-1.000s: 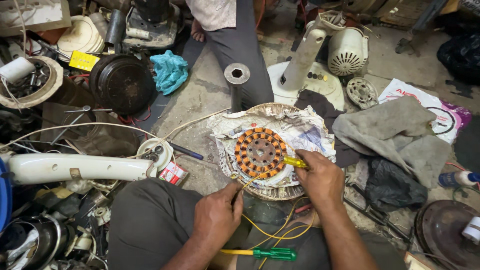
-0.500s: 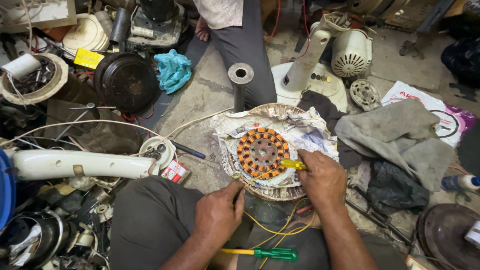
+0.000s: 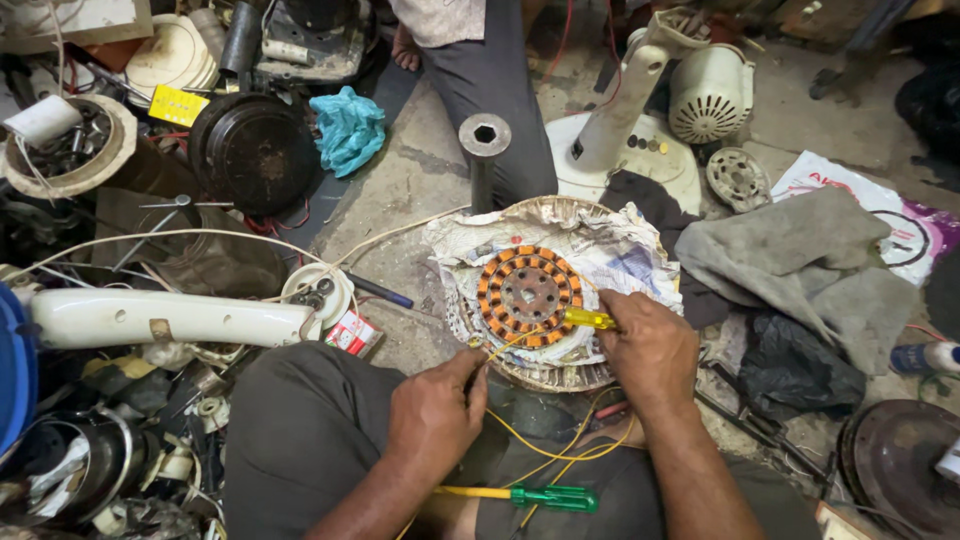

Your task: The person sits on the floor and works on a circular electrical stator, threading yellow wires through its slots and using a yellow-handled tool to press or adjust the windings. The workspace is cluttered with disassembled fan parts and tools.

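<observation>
The fan motor coil (image 3: 527, 296) lies flat on newspaper (image 3: 610, 250) over a round basket (image 3: 550, 372), raised so I can reach it. My right hand (image 3: 652, 345) grips a yellow screwdriver (image 3: 587, 319) at the coil's edge; my left hand (image 3: 437, 408) pinches a yellow wire (image 3: 520, 435) taut just below the coil. A green screwdriver (image 3: 530, 495) lies below that, on my lap.

I see soft, even daylight on the concrete floor (image 3: 420, 180), brightest at the far middle. The left clutter sits dim, and shadows stay faint. Focus holds sharp at the centre, while the corners bend and smear slightly. No glare.
</observation>
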